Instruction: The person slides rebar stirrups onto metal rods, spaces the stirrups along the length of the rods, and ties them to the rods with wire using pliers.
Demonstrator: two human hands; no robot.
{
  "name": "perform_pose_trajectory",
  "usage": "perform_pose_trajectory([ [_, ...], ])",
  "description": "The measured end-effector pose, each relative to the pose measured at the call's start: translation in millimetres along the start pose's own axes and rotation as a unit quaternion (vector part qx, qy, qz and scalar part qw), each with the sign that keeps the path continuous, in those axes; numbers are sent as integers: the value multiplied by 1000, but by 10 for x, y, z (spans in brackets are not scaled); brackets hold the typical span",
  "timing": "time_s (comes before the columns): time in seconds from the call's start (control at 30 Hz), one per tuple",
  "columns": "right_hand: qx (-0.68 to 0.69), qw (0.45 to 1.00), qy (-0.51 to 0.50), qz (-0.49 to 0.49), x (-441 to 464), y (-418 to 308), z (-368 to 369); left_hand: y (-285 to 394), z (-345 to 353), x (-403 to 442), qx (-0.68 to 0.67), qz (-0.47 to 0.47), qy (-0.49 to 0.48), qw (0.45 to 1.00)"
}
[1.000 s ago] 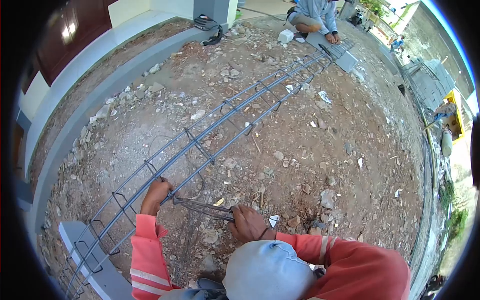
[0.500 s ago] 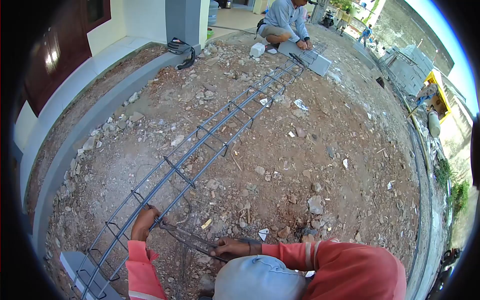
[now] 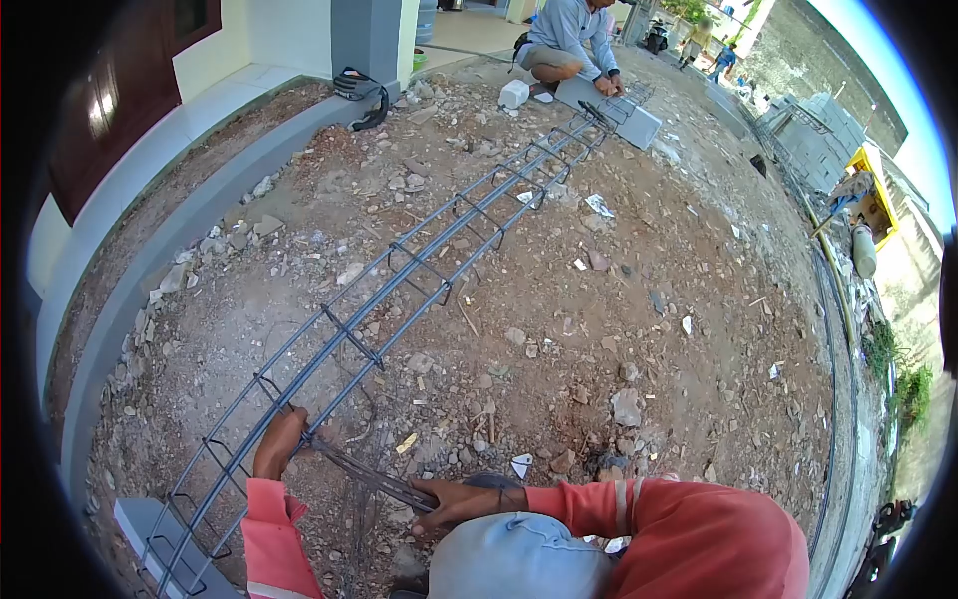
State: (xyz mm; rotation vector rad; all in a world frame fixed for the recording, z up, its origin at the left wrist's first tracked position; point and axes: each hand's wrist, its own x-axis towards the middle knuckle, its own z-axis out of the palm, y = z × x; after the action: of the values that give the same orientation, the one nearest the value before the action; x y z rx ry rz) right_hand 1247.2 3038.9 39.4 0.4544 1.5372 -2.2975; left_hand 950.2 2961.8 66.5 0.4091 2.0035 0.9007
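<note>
A long rebar cage [image 3: 351, 334] with square stirrups runs diagonally across the ground. At its near part, my left hand [image 3: 281, 442] is closed around the bars beside a stirrup. My right hand [image 3: 461, 504] grips the handles of dark, long-handled pincers [image 3: 367, 475]. Their jaws are at the lower bar, just right of my left hand; whether wire is in them is too small to tell. A grey cap [image 3: 519, 559] and my red sleeve [image 3: 689, 524] fill the bottom and hide part of my right forearm.
Grey blocks lie under the cage at the near end [image 3: 165, 544] and far end [image 3: 629, 122]. A co-worker [image 3: 564, 45] crouches there, both hands at the bars. Rubble covers the ground. A low grey kerb [image 3: 190, 240] curves along the left; a yellow wheelbarrow [image 3: 878, 200] stands right.
The pincers' handles, apart before, are now squeezed together in my right hand. My left hand stays at the same bars. The view has shifted slightly.
</note>
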Motion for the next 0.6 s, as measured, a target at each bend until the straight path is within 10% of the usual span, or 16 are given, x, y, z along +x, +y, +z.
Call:
perform_pose_trajectory([
  [0.13,-266,925,173,-209,48,254,95,152,-7,-90,65,18,-17,998],
  [0.23,-339,930,118,-78,51,115,-111,139,-70,-123,118,-3,-35,992],
  [0.27,-6,999,-44,3,82,149,-273,49,-87,-52,103,-10,-42,994],
  [0.3,319,924,-181,112,187,163,-356,-74,-91,89,95,-35,-50,994],
  [0.33,316,914,-212,139,257,173,-215,35,-88,-23,92,-42,-50,994],
  [0.4,591,703,-386,90,194,157,38,93,-105,-86,77,-63,-58,993],
  [0.57,578,717,-373,110,224,208,-124,208,-179,-644,308,-16,-34,951],
  [0.6,562,736,-359,115,183,142,-194,161,-130,-873,246,104,109,957],
])
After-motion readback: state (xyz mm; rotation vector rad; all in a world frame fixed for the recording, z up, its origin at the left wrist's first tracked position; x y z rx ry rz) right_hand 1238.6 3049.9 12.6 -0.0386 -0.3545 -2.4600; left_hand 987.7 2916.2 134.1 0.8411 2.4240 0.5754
